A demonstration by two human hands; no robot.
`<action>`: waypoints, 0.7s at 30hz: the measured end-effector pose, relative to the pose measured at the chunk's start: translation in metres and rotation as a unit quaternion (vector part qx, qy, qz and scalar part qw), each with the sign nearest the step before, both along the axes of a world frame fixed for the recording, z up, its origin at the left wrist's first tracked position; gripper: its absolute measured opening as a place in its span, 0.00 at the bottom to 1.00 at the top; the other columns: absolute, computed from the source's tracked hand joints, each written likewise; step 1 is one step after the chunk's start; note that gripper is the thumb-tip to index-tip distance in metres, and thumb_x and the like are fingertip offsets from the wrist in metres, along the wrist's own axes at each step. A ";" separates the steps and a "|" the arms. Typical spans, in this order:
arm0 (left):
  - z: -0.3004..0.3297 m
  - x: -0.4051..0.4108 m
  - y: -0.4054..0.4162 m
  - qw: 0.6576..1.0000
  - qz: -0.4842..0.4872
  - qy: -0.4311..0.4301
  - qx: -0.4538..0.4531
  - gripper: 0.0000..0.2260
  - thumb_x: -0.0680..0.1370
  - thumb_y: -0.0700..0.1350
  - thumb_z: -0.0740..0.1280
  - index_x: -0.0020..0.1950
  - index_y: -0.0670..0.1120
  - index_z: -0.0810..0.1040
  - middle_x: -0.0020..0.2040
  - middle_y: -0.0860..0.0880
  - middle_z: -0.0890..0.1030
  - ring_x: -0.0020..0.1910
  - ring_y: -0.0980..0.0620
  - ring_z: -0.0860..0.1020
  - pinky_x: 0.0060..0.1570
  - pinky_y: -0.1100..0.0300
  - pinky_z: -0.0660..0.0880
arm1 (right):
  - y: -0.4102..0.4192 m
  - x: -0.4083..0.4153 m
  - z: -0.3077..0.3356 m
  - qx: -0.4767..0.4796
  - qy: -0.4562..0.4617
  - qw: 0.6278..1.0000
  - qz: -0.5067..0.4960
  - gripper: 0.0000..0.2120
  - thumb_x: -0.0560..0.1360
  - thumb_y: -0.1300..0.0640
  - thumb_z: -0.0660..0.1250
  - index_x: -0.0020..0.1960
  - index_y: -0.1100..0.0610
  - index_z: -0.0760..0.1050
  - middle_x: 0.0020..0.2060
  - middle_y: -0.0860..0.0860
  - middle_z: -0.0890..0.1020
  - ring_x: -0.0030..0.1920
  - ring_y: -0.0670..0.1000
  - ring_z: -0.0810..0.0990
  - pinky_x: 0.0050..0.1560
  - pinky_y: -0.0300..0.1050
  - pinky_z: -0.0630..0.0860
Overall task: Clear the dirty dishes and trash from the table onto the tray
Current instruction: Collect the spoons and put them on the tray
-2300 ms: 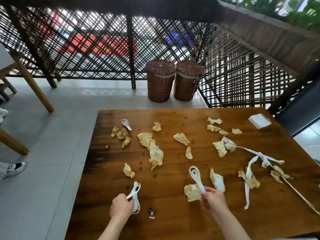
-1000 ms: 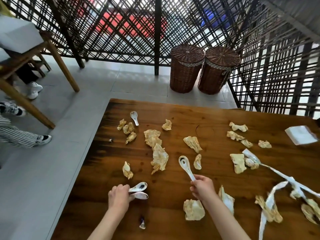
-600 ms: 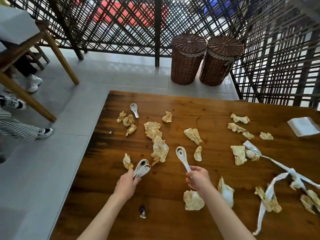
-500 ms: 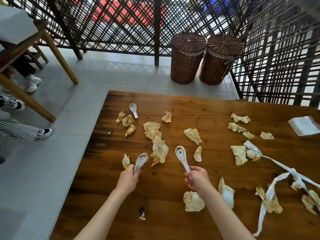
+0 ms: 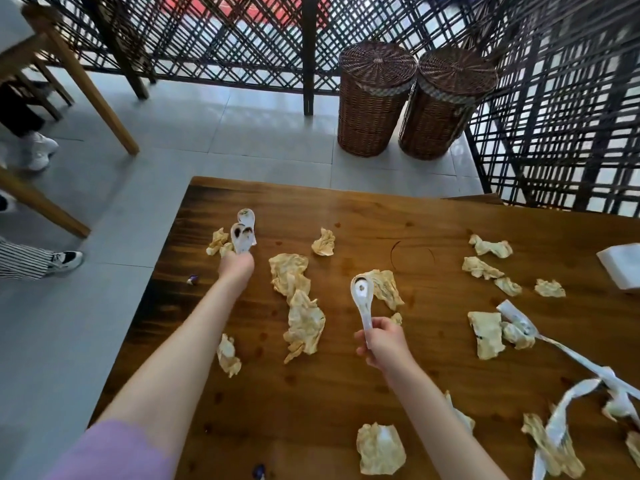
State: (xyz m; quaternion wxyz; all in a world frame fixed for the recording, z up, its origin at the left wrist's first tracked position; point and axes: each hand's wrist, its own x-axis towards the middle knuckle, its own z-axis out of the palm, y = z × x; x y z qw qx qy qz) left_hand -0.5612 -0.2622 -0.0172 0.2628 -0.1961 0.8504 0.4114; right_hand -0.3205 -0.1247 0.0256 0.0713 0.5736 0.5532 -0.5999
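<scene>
My left hand (image 5: 236, 268) is stretched to the far left of the wooden table (image 5: 346, 393) and grips two stacked dirty white spoons (image 5: 242, 239) by their handles. Their bowls touch or overlap another white spoon (image 5: 247, 216) lying on the table just beyond. My right hand (image 5: 383, 344) holds a third white spoon (image 5: 361, 293) upright by its handle over the table's middle. Crumpled yellowish napkins (image 5: 304, 323) lie scattered all over the tabletop. No tray is in view.
Torn white plastic wrappers (image 5: 561, 348) trail along the right side, and a white napkin stack (image 5: 621, 270) sits at the right edge. Small candy wrappers (image 5: 192, 279) lie near the left edge. Two wicker baskets (image 5: 374, 98) stand beyond the table. Another person's shoes (image 5: 67, 259) are at left.
My left arm has reached forward and left with its spoons, up to the spoon lying at the far left. My right hand has kept its spoon and barely moved.
</scene>
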 end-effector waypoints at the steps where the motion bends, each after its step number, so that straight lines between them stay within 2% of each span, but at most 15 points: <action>1: 0.000 -0.010 0.005 1.000 0.012 -0.004 0.005 0.17 0.81 0.45 0.55 0.66 0.39 0.70 0.63 0.38 0.75 0.60 0.39 0.75 0.57 0.50 0.74 | 0.003 -0.005 -0.003 0.001 -0.001 1.000 0.007 0.10 0.79 0.64 0.55 0.47 0.50 0.70 0.40 0.52 0.81 0.30 0.48 0.76 0.27 0.38 0.70; 4: -0.001 -0.036 0.015 1.000 0.008 0.011 0.017 0.19 0.80 0.44 0.56 0.68 0.38 0.68 0.66 0.38 0.73 0.63 0.39 0.74 0.55 0.49 0.73 | 0.011 -0.017 -0.009 0.002 -0.009 1.000 0.021 0.10 0.79 0.63 0.53 0.51 0.51 0.70 0.38 0.52 0.79 0.30 0.48 0.74 0.26 0.38 0.68; 9: -0.011 -0.063 0.029 0.998 -0.021 0.033 -0.045 0.18 0.79 0.43 0.55 0.67 0.38 0.71 0.65 0.40 0.74 0.64 0.40 0.73 0.60 0.48 0.71 | 0.021 -0.022 -0.021 -0.004 -0.026 0.999 0.035 0.11 0.79 0.63 0.53 0.56 0.53 0.70 0.36 0.52 0.77 0.30 0.47 0.72 0.27 0.38 0.69; 11: -0.011 -0.066 0.039 0.996 -0.013 0.036 -0.081 0.19 0.80 0.45 0.56 0.68 0.38 0.70 0.67 0.40 0.73 0.65 0.41 0.71 0.61 0.50 0.69 | 0.025 -0.021 -0.024 -0.008 -0.031 0.999 0.035 0.11 0.79 0.64 0.54 0.56 0.53 0.70 0.36 0.52 0.77 0.30 0.48 0.72 0.27 0.38 0.69; 12: -0.011 -0.067 0.044 0.995 -0.004 0.032 -0.097 0.19 0.81 0.45 0.57 0.69 0.38 0.68 0.67 0.40 0.72 0.65 0.42 0.71 0.59 0.52 0.69 | 0.026 -0.020 -0.024 -0.011 -0.033 0.999 0.033 0.11 0.79 0.64 0.54 0.56 0.53 0.70 0.37 0.52 0.77 0.30 0.48 0.72 0.27 0.38 0.69; 14: -0.013 -0.065 0.052 0.993 0.007 0.026 -0.119 0.20 0.80 0.47 0.60 0.69 0.39 0.68 0.64 0.42 0.74 0.58 0.46 0.74 0.49 0.57 0.69 | 0.028 -0.019 -0.025 -0.017 -0.034 0.999 0.030 0.11 0.79 0.64 0.54 0.56 0.52 0.68 0.37 0.53 0.77 0.30 0.48 0.72 0.27 0.38 0.69; 16: -0.016 -0.066 0.057 0.992 -0.003 0.030 -0.121 0.20 0.78 0.47 0.64 0.66 0.38 0.70 0.61 0.42 0.76 0.52 0.46 0.76 0.43 0.57 0.70 | 0.030 -0.017 -0.025 -0.021 -0.036 0.999 0.027 0.10 0.79 0.64 0.54 0.55 0.52 0.68 0.37 0.53 0.77 0.31 0.48 0.72 0.28 0.38 0.69; 19: -0.019 -0.064 0.057 0.987 -0.041 0.034 -0.151 0.21 0.75 0.48 0.70 0.63 0.37 0.72 0.59 0.41 0.78 0.55 0.42 0.78 0.46 0.54 0.76 | 0.032 -0.014 -0.025 -0.022 -0.037 0.999 0.026 0.10 0.79 0.64 0.54 0.54 0.51 0.68 0.36 0.53 0.77 0.30 0.48 0.72 0.28 0.38 0.69; 21: -0.021 -0.060 0.056 0.984 -0.056 0.043 -0.165 0.21 0.75 0.49 0.70 0.62 0.38 0.74 0.59 0.41 0.78 0.56 0.42 0.78 0.47 0.55 0.75 | 0.033 -0.011 -0.024 -0.023 -0.038 0.999 0.026 0.11 0.79 0.64 0.54 0.54 0.52 0.68 0.36 0.53 0.77 0.30 0.47 0.72 0.27 0.38 0.69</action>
